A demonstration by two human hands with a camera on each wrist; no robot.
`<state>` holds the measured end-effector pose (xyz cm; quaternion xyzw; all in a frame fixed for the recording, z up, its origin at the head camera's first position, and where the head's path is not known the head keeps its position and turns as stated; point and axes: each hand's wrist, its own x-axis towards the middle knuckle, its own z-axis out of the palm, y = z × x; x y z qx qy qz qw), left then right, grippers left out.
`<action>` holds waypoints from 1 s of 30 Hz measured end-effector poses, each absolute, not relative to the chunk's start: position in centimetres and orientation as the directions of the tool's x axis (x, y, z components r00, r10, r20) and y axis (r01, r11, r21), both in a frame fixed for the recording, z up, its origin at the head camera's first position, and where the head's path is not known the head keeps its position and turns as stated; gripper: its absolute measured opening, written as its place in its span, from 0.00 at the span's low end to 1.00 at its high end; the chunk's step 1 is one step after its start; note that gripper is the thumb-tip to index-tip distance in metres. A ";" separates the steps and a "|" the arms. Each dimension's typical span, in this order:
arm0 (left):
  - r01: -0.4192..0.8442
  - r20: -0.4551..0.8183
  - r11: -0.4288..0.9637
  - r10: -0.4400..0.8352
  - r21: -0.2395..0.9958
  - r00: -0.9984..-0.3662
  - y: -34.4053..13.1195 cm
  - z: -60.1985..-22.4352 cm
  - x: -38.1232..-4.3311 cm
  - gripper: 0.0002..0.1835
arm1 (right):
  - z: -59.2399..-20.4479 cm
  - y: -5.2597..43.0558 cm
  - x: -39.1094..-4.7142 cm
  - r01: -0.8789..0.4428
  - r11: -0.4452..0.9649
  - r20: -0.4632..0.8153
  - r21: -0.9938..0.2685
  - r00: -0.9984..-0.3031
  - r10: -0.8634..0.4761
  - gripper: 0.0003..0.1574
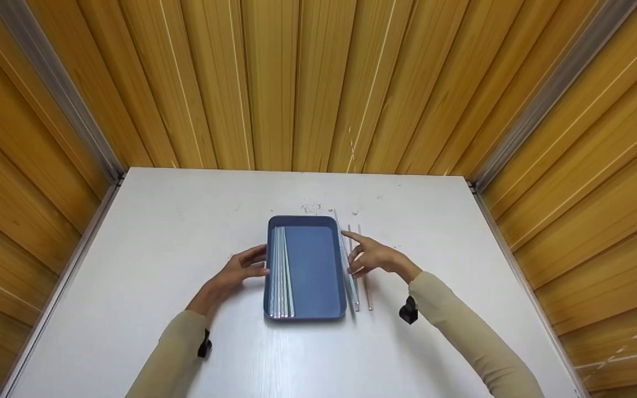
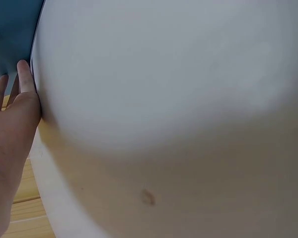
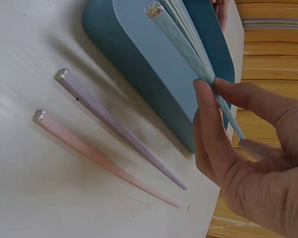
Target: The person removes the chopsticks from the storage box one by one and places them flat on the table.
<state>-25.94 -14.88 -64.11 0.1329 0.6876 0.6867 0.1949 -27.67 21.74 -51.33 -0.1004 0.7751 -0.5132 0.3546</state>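
Observation:
A blue rectangular tray (image 1: 313, 276) lies on the white table, with several pale chopsticks (image 1: 281, 276) lengthwise along its left side. My left hand (image 1: 236, 271) rests against the tray's left wall, its fingers fairly straight; fingertips (image 2: 24, 74) touch the outer side in the left wrist view. Over the tray's right edge, my right hand (image 1: 374, 257) pinches a light blue chopstick (image 3: 181, 47) between thumb and fingers, silver-tipped thick end toward me. Beside the tray on the right lie a purple chopstick (image 3: 109, 121) and a pink chopstick (image 3: 99, 158), roughly parallel.
Small dark marks (image 1: 312, 208) dot the white table (image 1: 186, 221) behind the tray. Yellow wood-look panels (image 1: 296, 83) enclose the back and sides, with metal rails (image 1: 495, 138) at the corners.

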 end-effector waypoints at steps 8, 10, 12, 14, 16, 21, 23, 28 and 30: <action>-0.088 -0.093 0.033 0.437 0.996 -0.895 -14.9 -63.9 -25.9 0.39 | -51.2 23.2 -27.9 0.221 0.447 -0.444 -0.867 -0.750 -0.491 0.61; -0.093 -0.098 0.033 0.438 0.995 -0.894 -14.9 -63.8 -26.0 0.39 | -51.2 23.6 -28.0 0.225 0.444 -0.443 -0.867 -0.756 -0.482 0.62; -0.094 -0.093 0.019 0.448 0.995 -0.889 -14.9 -63.8 -26.0 0.39 | -51.2 23.9 -28.1 0.235 0.442 -0.446 -0.866 -0.761 -0.471 0.62; -0.095 -0.090 0.010 0.451 0.995 -0.888 -14.9 -63.9 -26.0 0.39 | -51.3 24.4 -28.2 0.240 0.445 -0.451 -0.863 -0.763 -0.462 0.61; -0.089 -0.080 0.002 0.456 0.996 -0.886 -14.9 -64.0 -25.9 0.39 | -51.4 24.8 -28.2 0.247 0.451 -0.458 -0.858 -0.765 -0.453 0.61; -0.089 -0.082 0.006 0.450 0.996 -0.889 -14.8 -64.0 -25.9 0.39 | -51.9 25.8 -28.5 0.250 0.454 -0.460 -0.855 -0.769 -0.443 0.60; -0.086 -0.082 0.010 0.448 0.996 -0.890 -14.8 -64.0 -25.9 0.40 | -52.1 26.2 -28.5 0.251 0.456 -0.462 -0.854 -0.768 -0.443 0.60; -0.085 -0.079 0.008 0.448 0.996 -0.891 -14.8 -64.0 -25.9 0.40 | -52.8 26.8 -28.6 0.275 0.462 -0.481 -0.843 -0.769 -0.421 0.61; -0.094 -0.086 0.003 0.445 0.996 -0.891 -14.8 -64.0 -25.9 0.40 | -53.0 27.1 -28.7 0.278 0.460 -0.481 -0.843 -0.773 -0.413 0.61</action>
